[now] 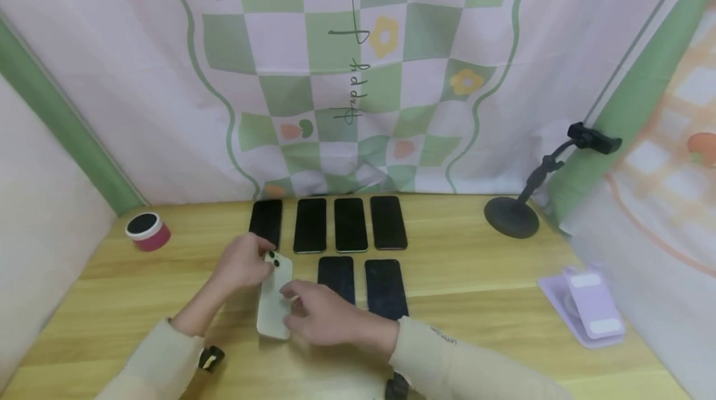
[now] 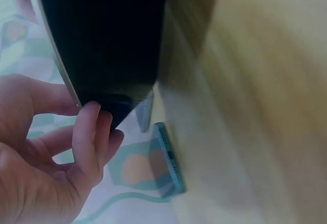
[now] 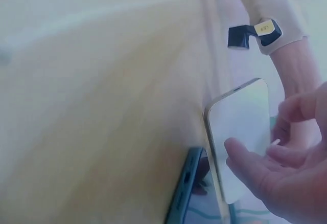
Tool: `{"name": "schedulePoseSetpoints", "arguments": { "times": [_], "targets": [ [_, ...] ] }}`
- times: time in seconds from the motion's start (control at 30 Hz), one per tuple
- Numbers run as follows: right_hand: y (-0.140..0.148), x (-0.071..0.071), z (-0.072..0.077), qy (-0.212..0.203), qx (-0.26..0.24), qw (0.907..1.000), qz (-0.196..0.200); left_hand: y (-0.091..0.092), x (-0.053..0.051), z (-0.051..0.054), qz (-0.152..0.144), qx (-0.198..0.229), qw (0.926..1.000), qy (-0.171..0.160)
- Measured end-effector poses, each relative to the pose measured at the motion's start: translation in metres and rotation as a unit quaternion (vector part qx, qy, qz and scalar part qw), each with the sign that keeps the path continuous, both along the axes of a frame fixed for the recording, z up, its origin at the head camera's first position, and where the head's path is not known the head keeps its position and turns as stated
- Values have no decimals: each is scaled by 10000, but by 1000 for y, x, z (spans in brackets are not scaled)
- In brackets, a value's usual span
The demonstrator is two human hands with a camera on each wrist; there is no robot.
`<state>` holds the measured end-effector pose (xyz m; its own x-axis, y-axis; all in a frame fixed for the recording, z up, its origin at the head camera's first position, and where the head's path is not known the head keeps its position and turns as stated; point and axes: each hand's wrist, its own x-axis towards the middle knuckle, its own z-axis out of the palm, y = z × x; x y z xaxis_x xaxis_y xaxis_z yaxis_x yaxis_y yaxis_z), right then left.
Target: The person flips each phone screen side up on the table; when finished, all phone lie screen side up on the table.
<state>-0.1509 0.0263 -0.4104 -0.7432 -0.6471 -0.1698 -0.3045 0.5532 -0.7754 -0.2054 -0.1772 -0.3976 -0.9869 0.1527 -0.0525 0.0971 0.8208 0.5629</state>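
Observation:
A white smartphone [image 1: 274, 307] is tilted up off the table, its pale back and twin camera lenses towards the head camera. My left hand [image 1: 243, 263] pinches it by the top corner. In the left wrist view its dark screen [image 2: 102, 35] faces that camera, thumb and fingertips at the corner. My right hand [image 1: 324, 313] is at the phone's right side, one digit extended over the pale back [image 3: 242, 111]; whether it presses there is unclear. A small white sliver shows among the right fingers, too small to identify. Beside the phone lies a dark phone [image 1: 337, 279], screen up.
Several black phones [image 1: 310, 226] lie in a back row near the curtain. Another dark phone [image 1: 387, 288] lies right of the hands. A pink tub [image 1: 148, 232] stands left, a black phone stand [image 1: 511, 217] back right, and a lilac folding stand [image 1: 593, 310] on the right.

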Motion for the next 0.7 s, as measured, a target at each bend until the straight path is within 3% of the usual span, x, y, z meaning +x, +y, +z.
{"name": "schedulePoseSetpoints", "arguments": {
  "times": [0.13,0.3,0.43,0.57,0.63,0.7],
  "targets": [
    [-2,1,-1,-973,-713,9909,-593,7,-2,10,-169,-259,9994,-132],
    [-4,1,-4,-1845,-1583,9624,-1214,19,-3,17,-451,-606,9971,97],
    [-5,3,-6,-2262,-1990,9411,-1539,28,-5,17,-585,-921,9936,307],
    [-7,7,-8,-2558,-2359,9209,-1755,35,-4,15,-697,-818,9938,283],
    [-8,8,-9,-2541,-2394,9183,-1865,38,-3,14,-751,-675,9947,199],
    [-8,8,-9,-2410,-2295,9227,-1948,40,-3,11,-823,-600,9946,178]
  ]
}}
